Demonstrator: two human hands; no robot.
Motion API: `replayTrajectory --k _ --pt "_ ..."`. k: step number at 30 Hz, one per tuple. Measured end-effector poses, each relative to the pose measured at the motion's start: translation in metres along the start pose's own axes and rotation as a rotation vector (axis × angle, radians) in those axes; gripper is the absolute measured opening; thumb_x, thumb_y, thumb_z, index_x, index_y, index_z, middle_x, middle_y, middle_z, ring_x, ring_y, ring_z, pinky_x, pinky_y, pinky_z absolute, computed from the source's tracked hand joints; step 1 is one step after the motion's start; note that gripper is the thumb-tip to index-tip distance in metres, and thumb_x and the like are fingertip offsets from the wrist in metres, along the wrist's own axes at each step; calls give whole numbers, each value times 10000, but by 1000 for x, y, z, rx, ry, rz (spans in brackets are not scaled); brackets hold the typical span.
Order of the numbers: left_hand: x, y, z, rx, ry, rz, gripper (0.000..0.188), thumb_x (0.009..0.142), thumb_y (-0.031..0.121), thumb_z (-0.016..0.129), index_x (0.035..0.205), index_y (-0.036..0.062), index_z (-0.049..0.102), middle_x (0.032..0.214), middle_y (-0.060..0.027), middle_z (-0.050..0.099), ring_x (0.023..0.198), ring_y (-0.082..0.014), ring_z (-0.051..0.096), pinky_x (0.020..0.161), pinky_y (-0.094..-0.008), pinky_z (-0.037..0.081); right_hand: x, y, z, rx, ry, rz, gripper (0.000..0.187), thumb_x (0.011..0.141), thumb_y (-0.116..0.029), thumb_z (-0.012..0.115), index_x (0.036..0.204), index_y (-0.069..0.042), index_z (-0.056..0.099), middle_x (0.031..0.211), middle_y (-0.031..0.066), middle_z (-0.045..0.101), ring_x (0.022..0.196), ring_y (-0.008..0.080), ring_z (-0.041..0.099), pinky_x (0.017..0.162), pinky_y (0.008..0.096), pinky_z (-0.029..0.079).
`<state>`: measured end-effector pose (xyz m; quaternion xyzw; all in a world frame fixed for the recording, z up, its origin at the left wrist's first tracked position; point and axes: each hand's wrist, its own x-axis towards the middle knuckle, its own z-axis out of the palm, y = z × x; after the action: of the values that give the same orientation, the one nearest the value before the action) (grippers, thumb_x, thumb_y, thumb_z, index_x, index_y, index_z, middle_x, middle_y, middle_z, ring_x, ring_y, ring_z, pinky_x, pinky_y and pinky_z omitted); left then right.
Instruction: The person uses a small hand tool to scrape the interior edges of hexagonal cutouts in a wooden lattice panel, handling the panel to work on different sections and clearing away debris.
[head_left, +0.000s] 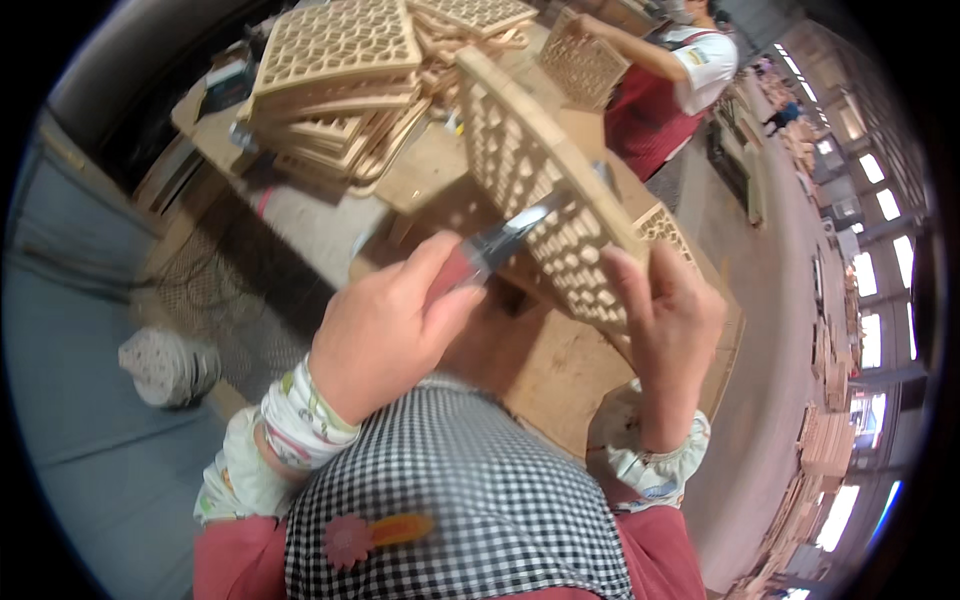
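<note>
My left hand is closed round a red-and-black utility knife. Its shiny tip reaches up to the lattice face of a pale wooden panel, though blur hides whether it touches. That panel is tilted up on edge in front of me, its thick plain border towards the right and many small openings cut through it. At the panel's lower right corner, my right hand grips the border with thumb and bent fingers. Under the panel is a brown wooden work surface.
Several wooden lattice panels are piled at the far left of the bench. Across from me a co-worker in a red apron handles another lattice panel. A white, roughly round stack stands low at left. Another lattice piece lies behind my right hand.
</note>
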<state>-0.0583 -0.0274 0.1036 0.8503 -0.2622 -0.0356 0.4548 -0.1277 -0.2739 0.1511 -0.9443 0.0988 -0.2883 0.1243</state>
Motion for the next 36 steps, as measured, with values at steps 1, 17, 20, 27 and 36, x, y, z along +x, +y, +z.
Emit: replayTrajectory --k 1,17,20,27,36 --pt "0 -3 2 2 -2 17 435 996 215 706 1377 22 622 1037 -255 736 908 -452 737 760 -439 590 2 -3 -4 -33 -16 -20 524 927 -437 816 738 -37 535 638 140 516 532 304 499 533 426 427" --pt "8 -5 -12 -124 -96 11 406 1027 286 667 1354 54 607 1000 -264 743 927 -478 719 759 -514 569 25 3 -15 -41 -20 -33 478 931 -456 794 766 -53 598 672 139 616 556 321 616 534 430 468" --pt "-5 -19 -14 -267 -244 -173 439 1036 291 665 1392 44 596 1062 -260 748 998 -447 742 822 -452 583 29 30 -21 -34 -57 60 465 959 -451 769 788 -45 621 678 157 616 573 333 613 570 450 466" --pt "-15 -42 4 -258 -208 -193 475 1050 257 649 1461 31 581 805 -58 668 655 -123 617 627 -303 516 30 27 -12 -205 -29 71 458 1007 -448 695 827 -35 611 746 169 634 696 390 642 651 474 483" --pt "14 -23 32 -22 -87 36 449 1023 283 683 1394 48 589 975 -241 740 874 -440 736 743 -472 575 14 23 -6 -298 75 -87 512 973 -479 748 759 -64 538 647 123 580 558 337 565 544 444 436"
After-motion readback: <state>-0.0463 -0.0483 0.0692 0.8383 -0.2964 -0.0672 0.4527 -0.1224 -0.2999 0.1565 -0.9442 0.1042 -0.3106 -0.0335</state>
